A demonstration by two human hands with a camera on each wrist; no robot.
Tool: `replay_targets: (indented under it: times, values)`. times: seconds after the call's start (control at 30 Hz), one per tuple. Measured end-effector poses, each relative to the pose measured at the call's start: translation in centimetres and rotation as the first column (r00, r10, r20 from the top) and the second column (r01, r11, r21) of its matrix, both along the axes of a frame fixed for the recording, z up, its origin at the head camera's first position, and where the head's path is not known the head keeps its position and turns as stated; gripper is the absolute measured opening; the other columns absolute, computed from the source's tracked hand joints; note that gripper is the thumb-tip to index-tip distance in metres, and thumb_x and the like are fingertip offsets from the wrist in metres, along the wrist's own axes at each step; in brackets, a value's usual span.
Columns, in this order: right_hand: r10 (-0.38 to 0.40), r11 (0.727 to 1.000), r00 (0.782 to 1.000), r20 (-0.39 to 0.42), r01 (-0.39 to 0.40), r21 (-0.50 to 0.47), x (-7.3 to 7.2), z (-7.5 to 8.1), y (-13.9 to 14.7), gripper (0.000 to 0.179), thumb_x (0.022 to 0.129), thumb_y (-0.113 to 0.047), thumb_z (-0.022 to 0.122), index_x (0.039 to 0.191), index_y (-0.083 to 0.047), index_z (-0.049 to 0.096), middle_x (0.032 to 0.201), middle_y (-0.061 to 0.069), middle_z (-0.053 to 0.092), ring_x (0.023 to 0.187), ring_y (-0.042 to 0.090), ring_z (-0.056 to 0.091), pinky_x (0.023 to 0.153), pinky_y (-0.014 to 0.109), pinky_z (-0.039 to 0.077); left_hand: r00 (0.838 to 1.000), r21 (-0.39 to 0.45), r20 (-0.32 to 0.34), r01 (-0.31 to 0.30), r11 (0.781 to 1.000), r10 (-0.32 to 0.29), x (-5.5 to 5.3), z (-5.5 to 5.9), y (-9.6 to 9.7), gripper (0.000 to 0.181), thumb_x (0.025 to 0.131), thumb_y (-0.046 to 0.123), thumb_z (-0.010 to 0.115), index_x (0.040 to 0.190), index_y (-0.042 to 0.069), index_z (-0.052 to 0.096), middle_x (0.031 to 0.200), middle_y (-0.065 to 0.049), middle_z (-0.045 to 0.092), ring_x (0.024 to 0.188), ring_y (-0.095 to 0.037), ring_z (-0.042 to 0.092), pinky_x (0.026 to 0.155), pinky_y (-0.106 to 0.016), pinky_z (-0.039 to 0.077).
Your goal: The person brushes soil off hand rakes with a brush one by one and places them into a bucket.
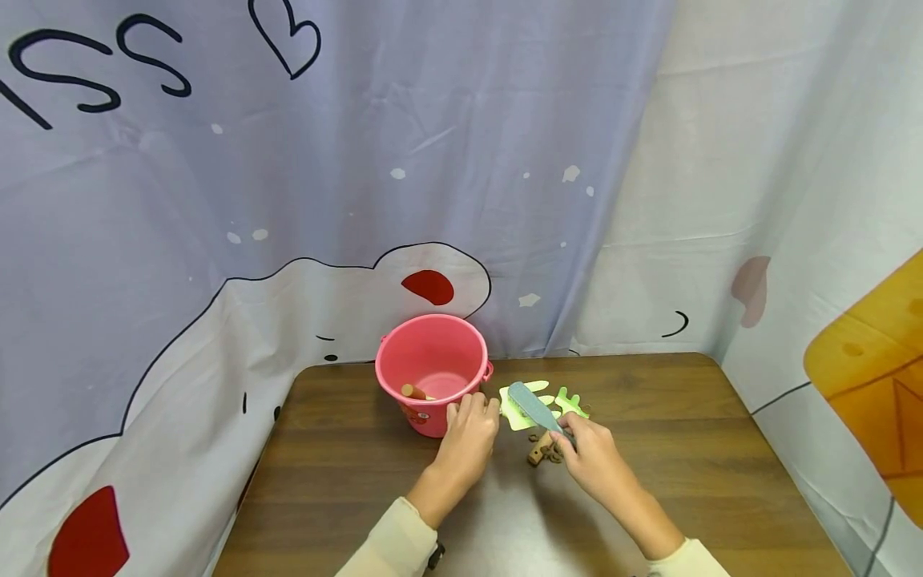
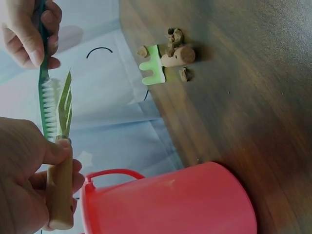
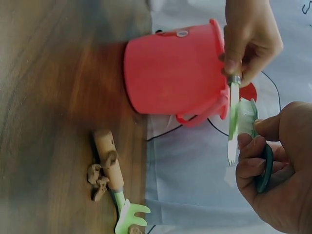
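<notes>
My left hand (image 1: pixel 470 433) grips the wooden handle (image 2: pixel 60 192) of a small garden fork, its light green tines (image 1: pixel 510 410) pointing right, above the table. The right hand (image 1: pixel 594 453) holds a teal-green brush (image 1: pixel 532 405) by its handle. White bristles (image 2: pixel 50 105) face the fork's green head, close against it in the left wrist view. Below lies a small green hand rake (image 3: pixel 130 214) with a wooden handle (image 3: pixel 108 156). Brown clumps (image 3: pixel 97 183) lie around that handle.
A pink bucket (image 1: pixel 431 340) stands at the back of the brown wooden table (image 1: pixel 332 465), just beyond my left hand. Inside it leans another wooden handle (image 1: pixel 413 391). A printed curtain (image 1: pixel 447 160) hangs behind the table's far edge.
</notes>
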State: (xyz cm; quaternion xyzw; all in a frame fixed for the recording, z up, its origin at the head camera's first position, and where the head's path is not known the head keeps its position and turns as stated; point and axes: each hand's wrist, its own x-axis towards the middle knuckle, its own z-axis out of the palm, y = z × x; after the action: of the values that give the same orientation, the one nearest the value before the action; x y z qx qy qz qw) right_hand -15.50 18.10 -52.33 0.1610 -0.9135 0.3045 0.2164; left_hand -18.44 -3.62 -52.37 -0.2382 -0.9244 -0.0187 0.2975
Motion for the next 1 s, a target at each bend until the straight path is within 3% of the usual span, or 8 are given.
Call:
replay_targets:
  times: [0.3,0.53,0.8,1.0]
  values:
    - [-0.045,0.999,0.999,-0.022,0.045,0.007,-0.2,-0.8,0.5,0.014,0.084,0.002,0.079,0.089,-0.002,0.066,0.074,0.007,0.067,0.066,0.012,0.059,0.056,0.028,0.052,1.000,0.011,0.020,0.006,1.000,-0.006,0.1,-0.1,-0.1,0.024,0.081,0.007,0.078,0.101,0.009,0.066,0.088,-0.005,0.058,0.084,-0.022,0.054,0.070,-0.035,0.035]
    - [-0.095,0.995,0.995,-0.013,0.095,0.002,-0.4,-1.6,1.9,0.013,0.086,0.000,0.078,0.091,-0.002,0.066,0.076,0.009,0.070,0.066,0.015,0.062,0.057,0.034,0.053,1.000,0.014,-0.008,0.015,1.000,-0.014,0.0,0.0,-0.5,0.023,0.081,0.006,0.077,0.100,0.008,0.065,0.088,-0.005,0.058,0.083,-0.023,0.054,0.071,-0.036,0.035]
    - [-0.151,0.989,0.988,0.042,0.150,0.016,0.0,-2.7,4.9,0.011,0.088,0.000,0.076,0.093,0.002,0.067,0.074,0.008,0.068,0.062,0.012,0.056,0.053,0.028,0.047,0.999,0.069,0.031,0.023,0.997,-0.025,0.1,0.2,-0.7,0.026,0.082,0.002,0.076,0.106,0.007,0.066,0.095,-0.006,0.061,0.091,-0.023,0.057,0.074,-0.037,0.038]
    - [-0.174,0.985,0.984,0.033,0.174,0.004,0.1,-2.5,6.4,0.012,0.089,-0.001,0.076,0.095,0.003,0.068,0.074,0.007,0.069,0.062,0.011,0.056,0.052,0.028,0.046,0.998,0.075,0.055,0.023,0.997,-0.027,0.2,0.4,-0.9,0.033,0.078,0.001,0.078,0.109,0.006,0.066,0.097,-0.007,0.062,0.095,-0.024,0.057,0.077,-0.039,0.039]
